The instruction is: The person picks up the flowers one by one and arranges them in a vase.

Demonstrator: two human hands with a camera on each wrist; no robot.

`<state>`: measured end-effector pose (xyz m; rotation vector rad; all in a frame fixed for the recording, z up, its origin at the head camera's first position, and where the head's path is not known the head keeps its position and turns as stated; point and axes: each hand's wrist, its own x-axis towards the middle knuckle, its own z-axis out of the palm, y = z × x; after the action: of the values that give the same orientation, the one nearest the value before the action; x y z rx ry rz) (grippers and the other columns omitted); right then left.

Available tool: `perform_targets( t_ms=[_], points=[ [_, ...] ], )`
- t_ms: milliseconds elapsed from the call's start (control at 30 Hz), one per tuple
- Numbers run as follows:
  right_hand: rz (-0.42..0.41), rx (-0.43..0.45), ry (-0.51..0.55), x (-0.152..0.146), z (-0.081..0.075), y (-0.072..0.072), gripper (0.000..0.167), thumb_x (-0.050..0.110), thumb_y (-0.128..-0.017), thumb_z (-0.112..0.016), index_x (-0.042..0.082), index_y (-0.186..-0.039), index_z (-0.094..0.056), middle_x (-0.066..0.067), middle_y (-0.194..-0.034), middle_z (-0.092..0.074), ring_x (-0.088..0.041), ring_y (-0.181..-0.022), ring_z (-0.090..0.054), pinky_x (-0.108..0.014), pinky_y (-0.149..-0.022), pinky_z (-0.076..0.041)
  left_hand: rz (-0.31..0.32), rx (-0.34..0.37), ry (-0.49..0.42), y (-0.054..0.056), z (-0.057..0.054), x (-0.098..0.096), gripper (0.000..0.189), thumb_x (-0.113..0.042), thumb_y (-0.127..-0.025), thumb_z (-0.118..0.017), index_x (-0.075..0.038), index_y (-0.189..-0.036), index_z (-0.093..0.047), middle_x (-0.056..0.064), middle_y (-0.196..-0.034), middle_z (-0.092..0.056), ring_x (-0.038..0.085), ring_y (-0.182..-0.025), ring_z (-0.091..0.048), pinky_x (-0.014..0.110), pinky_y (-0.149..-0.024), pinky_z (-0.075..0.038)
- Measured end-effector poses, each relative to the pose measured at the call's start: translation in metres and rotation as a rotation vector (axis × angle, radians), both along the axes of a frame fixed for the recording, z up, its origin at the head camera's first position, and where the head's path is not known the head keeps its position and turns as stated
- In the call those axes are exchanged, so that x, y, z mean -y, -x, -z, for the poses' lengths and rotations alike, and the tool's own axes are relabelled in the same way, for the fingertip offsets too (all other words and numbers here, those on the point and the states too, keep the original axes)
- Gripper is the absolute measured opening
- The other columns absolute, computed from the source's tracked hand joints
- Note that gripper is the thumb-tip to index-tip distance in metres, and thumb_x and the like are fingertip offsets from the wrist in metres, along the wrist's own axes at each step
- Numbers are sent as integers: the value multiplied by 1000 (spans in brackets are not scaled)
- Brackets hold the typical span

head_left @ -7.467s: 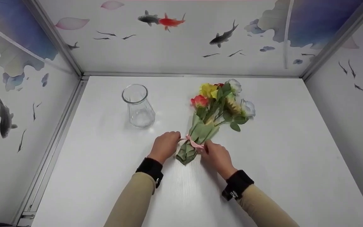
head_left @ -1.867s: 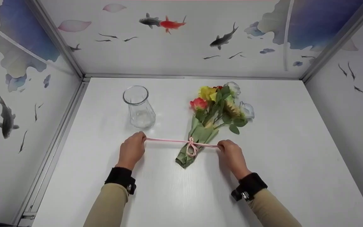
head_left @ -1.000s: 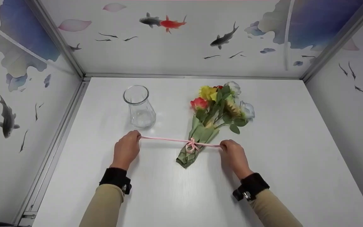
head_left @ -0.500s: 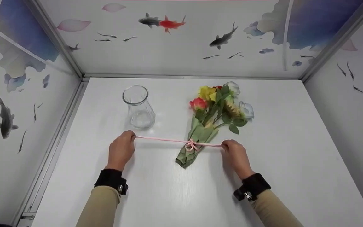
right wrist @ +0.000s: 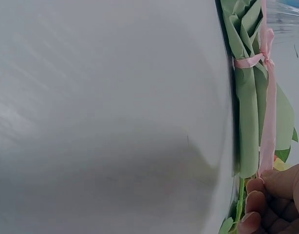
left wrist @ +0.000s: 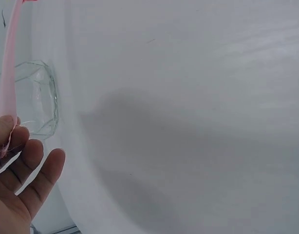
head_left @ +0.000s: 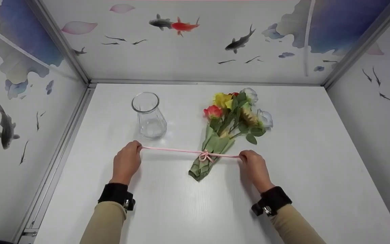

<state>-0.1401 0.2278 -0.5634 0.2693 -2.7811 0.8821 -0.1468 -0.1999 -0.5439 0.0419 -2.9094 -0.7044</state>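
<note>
A bouquet (head_left: 218, 142) wrapped in green paper lies on the white table, blooms toward the back. Round its wrapping runs a pink ribbon (head_left: 171, 149), knotted with a small loop at the middle. My left hand (head_left: 126, 162) pinches one ribbon end between thumb and forefinger, well left of the bouquet. The other end is pinched by my right hand (head_left: 254, 169), close to the bouquet's right side. Both ribbon tails are stretched straight. In the right wrist view the knot (right wrist: 267, 58) sits on the green wrapping (right wrist: 248, 117).
A clear glass vase (head_left: 151, 117) stands upright at the back left, just beyond my left hand. Panels printed with fish (head_left: 185, 25) enclose the white table (head_left: 188, 210) at the back and both sides.
My hands were close at the wrapping; they have drawn apart, the left hand moving farther left. The ribbon tails have lengthened and the loop has shrunk. Bouquet and vase have barely shifted.
</note>
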Motion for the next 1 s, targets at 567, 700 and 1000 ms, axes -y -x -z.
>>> perform_targets(
  t_ms=[567, 700, 1000],
  points=[
    [27, -2, 6, -5, -1, 0, 5, -3, -94, -67, -1, -91, -71, -15, -87, -70, -35, -84, -69, -51, -78, -54, -52, 46, -32, -1, -2, 11, 15, -11, -104, -59, 0, -109, -67, 17, -102, -73, 34, -91, -72, 50, -77, -57],
    [23, -9, 1, -6, -1, 0, 5, -4, -94, -67, -3, -92, -71, -16, -88, -70, -36, -84, -69, -51, -78, -55, -52, 33, -34, -2, -1, 14, 15, -11, -104, -59, 0, -108, -67, 17, -100, -72, 34, -88, -71, 51, -76, -56],
    [26, -24, 8, -8, -2, 1, 5, -5, -93, -67, -4, -91, -71, -17, -88, -71, -35, -84, -69, -50, -77, -55, -91, 12, -34, -3, 0, 20, 15, -11, -103, -60, 1, -108, -67, 18, -101, -72, 35, -90, -71, 52, -76, -56]
  ],
)
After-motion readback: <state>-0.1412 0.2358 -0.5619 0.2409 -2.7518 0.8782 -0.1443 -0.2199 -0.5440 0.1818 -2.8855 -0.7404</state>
